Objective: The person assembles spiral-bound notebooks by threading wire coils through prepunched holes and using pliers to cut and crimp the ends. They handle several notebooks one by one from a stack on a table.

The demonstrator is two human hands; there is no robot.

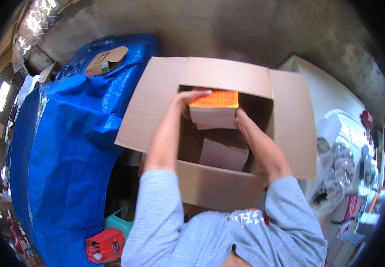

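Between my two hands is a thick stack of papers (213, 116) with a bright orange top face, held at the mouth of a large open cardboard box (217, 189). My left hand (189, 99) grips its left side, thumb lying along the top edge. On the opposite side my right hand (242, 116) presses against it, its fingers mostly hidden behind the stack. Inside the box, below the stack, a light brown cardboard piece or stack (224, 150) shows near the front wall. All the box's flaps are folded outward.
A blue tarp (74, 147) drapes over a bulky shape at left, a cut cardboard piece (105, 62) on top. Low at left are a red bag (104, 245) and a teal plastic stool (120, 221). Plastic-wrapped items (341, 167) lie on a white surface at right.
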